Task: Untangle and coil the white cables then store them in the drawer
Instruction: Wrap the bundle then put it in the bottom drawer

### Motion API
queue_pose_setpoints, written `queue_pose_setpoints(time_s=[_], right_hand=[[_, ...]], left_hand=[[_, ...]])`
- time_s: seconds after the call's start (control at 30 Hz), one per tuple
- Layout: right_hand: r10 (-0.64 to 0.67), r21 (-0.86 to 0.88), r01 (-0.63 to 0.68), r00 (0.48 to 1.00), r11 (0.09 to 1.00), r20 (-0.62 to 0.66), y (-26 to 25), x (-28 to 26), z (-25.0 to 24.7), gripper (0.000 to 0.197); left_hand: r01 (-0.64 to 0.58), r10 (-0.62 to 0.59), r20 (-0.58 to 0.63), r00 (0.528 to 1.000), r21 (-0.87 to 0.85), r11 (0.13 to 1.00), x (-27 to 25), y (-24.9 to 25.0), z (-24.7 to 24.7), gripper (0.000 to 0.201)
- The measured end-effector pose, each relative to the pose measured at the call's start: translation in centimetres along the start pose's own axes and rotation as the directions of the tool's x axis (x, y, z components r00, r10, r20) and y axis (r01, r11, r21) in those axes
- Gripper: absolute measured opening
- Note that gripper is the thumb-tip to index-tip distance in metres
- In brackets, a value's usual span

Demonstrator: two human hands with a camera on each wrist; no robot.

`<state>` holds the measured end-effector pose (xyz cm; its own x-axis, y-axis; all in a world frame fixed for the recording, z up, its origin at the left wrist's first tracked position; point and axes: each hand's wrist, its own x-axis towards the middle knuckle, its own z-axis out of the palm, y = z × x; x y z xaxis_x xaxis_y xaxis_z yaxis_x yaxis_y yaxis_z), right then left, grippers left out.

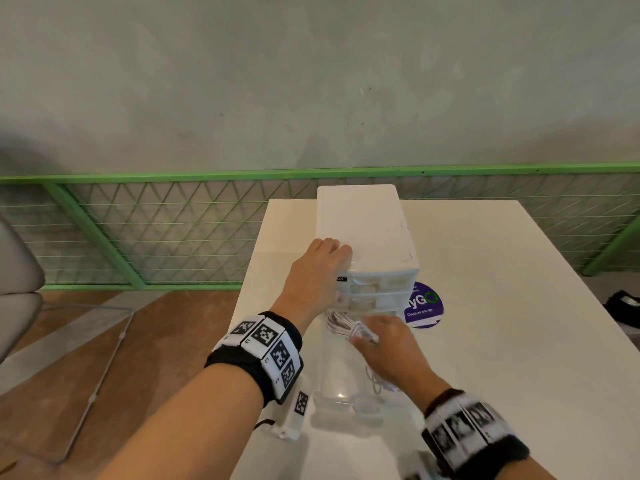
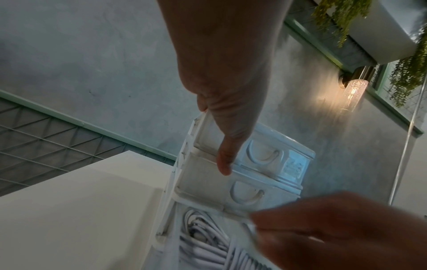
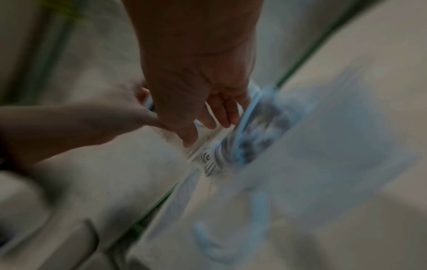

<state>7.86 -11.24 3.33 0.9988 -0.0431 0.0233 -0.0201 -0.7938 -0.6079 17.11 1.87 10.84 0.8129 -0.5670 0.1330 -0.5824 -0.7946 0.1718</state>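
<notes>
A white drawer unit (image 1: 363, 223) (image 2: 265, 155) stands on the white table (image 1: 485, 271). Its clear bottom drawer (image 1: 332, 396) is pulled out toward me. A coiled bundle of white cables (image 1: 337, 322) (image 2: 203, 237) (image 3: 209, 165) lies at the back of that drawer. My left hand (image 1: 332, 268) (image 2: 221, 91) clasps the unit's top front left corner, fingers on top and thumb down the drawer fronts. My right hand (image 1: 381, 341) (image 2: 335, 228) (image 3: 196, 82) reaches into the drawer with loosely straight fingers at the bundle's wrapped end. The right wrist view is badly blurred.
A thin white cable loop (image 1: 375, 379) shows in the drawer under my right wrist. A purple round sticker (image 1: 424, 306) lies right of the unit. A small marker tag (image 1: 294, 414) sits near the table's left edge. A green mesh railing (image 1: 173, 230) runs behind, and a chair (image 1: 17, 289) stands far left.
</notes>
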Motion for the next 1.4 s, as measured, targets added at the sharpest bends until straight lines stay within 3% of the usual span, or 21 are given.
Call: queue_pose_setpoints(time_s=[0.07, 0.13, 0.23, 0.3, 0.37, 0.57, 0.67, 0.77, 0.93, 1.03, 1.2, 1.33, 1.4], right_hand=[[-0.187, -0.107, 0.177, 0.978, 0.978, -0.091, 2.0, -3.0, -0.6, 0.030], [-0.312, -0.251, 0.291, 0.949, 0.923, -0.048, 4.0, -6.2, -0.3, 0.049], [-0.345, -0.475, 0.368, 0.928, 0.799, 0.138, 6.4, -8.7, 1.1, 0.083], [-0.323, -0.542, 0.371, 0.928, 0.754, 0.186, 7.1, -8.5, 1.5, 0.100], [-0.302, -0.584, 0.360, 0.933, 0.728, 0.198, 6.9, -7.8, 1.8, 0.116], [-0.260, -0.659, 0.286, 0.956, 0.696, 0.140, 6.9, -8.0, 3.3, 0.119], [-0.318, -0.675, 0.275, 0.946, 0.685, 0.063, 7.2, -7.7, 4.4, 0.091], [-0.327, -0.638, 0.260, 0.945, 0.725, 0.014, 6.7, -6.6, 4.0, 0.081], [-0.326, -0.618, 0.240, 0.945, 0.749, -0.028, 6.4, -3.4, 3.5, 0.104], [-0.319, -0.612, 0.220, 0.946, 0.760, -0.057, 6.6, -1.6, 3.2, 0.097], [-0.314, -0.440, 0.234, 0.942, 0.867, -0.119, 6.3, -1.6, 2.5, 0.088], [-0.057, -0.106, 0.040, 0.986, 0.994, -0.158, 7.1, -2.4, 1.9, 0.120], [0.118, 0.157, -0.115, 0.993, 0.981, -0.013, 7.5, -1.8, 1.0, 0.130]], left_hand=[[0.000, 0.000, 0.000, 1.000, 0.012, 1.000, 0.0, 0.0, 0.0, 0.053], [0.005, -0.005, 0.000, 1.000, 0.018, 1.000, 0.0, 0.0, -0.1, 0.053], [0.002, -0.004, 0.041, 0.999, 0.054, 0.999, 0.4, 0.3, -0.4, 0.074], [0.010, -0.014, 0.054, 0.998, 0.085, 0.996, 0.7, 0.7, -0.6, 0.083], [0.005, -0.011, 0.044, 0.999, 0.115, 0.993, 0.8, 1.0, -0.7, 0.080], [-0.050, 0.041, 0.062, 0.997, 0.156, 0.987, 0.4, 1.1, -0.9, 0.072], [-0.068, 0.057, 0.064, 0.996, 0.178, 0.982, 0.5, 1.0, -0.8, 0.071], [-0.074, 0.061, 0.073, 0.995, 0.187, 0.980, 0.7, 1.0, -0.8, 0.070], [-0.071, 0.059, 0.073, 0.996, 0.183, 0.980, 0.6, 1.0, -0.9, 0.069], [-0.073, 0.062, 0.068, 0.996, 0.181, 0.981, 0.5, 1.0, -0.9, 0.070], [-0.060, 0.050, 0.061, 0.997, 0.169, 0.984, 0.7, 0.8, -0.7, 0.068], [-0.053, 0.045, 0.057, 0.997, 0.156, 0.986, 0.7, 0.7, -0.7, 0.068], [-0.058, 0.049, 0.057, 0.997, 0.166, 0.985, 0.6, 0.6, -0.7, 0.069]])
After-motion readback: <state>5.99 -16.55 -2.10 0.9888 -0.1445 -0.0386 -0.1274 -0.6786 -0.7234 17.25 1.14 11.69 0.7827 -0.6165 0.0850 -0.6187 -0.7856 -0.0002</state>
